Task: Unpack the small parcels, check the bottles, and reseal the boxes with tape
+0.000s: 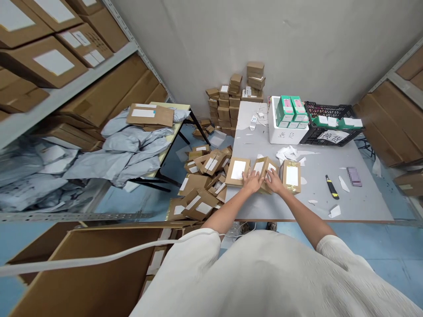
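Note:
A small cardboard box (261, 164) with white label pieces stands near the front edge of the grey table (317, 193); its top looks split along a ridge. My left hand (252, 181) holds it from the left, fingers on the top panel. From the right, my right hand (274, 181) grips the same box near the split; its fingertips are partly hidden. Close by on the left sits a labelled cardboard box (238, 169), and on the right a taped one (291, 176). Torn white paper (287, 153) lies behind them.
A yellow-black utility knife (332, 187) lies on the right. Behind are a white bin (287, 135) of green boxes and a black crate (333, 137). Opened cartons (198, 203) pile up on the floor at left. Grey mailing bags (115, 147) cover another table.

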`<control>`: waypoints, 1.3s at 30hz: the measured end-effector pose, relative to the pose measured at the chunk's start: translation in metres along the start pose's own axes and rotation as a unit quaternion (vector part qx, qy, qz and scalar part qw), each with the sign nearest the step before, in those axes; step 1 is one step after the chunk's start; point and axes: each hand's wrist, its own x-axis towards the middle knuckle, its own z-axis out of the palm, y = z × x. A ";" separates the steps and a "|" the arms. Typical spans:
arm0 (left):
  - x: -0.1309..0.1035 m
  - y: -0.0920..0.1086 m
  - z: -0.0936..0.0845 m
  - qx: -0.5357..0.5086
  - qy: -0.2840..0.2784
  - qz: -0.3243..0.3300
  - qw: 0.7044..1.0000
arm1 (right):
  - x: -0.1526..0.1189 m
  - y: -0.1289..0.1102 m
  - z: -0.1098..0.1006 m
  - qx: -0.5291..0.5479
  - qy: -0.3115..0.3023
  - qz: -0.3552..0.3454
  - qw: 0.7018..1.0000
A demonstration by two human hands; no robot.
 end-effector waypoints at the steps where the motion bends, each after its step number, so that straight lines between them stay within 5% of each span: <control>1: 0.000 0.000 0.000 -0.003 0.001 -0.011 1.000 | 0.000 -0.001 0.002 -0.005 0.000 0.018 1.000; 6: 0.003 -0.006 -0.002 -0.016 -0.010 -0.049 0.999 | 0.001 -0.002 0.011 -0.019 -0.024 0.059 0.998; 17: 0.016 -0.036 -0.011 0.005 -0.087 -0.065 0.994 | 0.022 0.007 0.010 -0.026 -0.094 0.033 0.995; 22: 0.003 -0.066 -0.011 0.003 -0.074 -0.082 0.994 | 0.029 -0.012 0.025 -0.019 -0.082 0.059 0.995; 26: -0.011 -0.081 -0.014 0.023 -0.090 -0.026 0.995 | 0.030 -0.019 0.029 -0.033 -0.068 0.040 0.996; 33: -0.010 -0.068 -0.010 0.050 -0.060 -0.016 0.997 | 0.044 -0.006 0.022 -0.030 -0.040 0.023 0.998; 39: 0.001 -0.028 -0.015 0.076 -0.040 0.010 0.996 | 0.031 0.020 0.001 -0.014 0.053 -0.013 0.998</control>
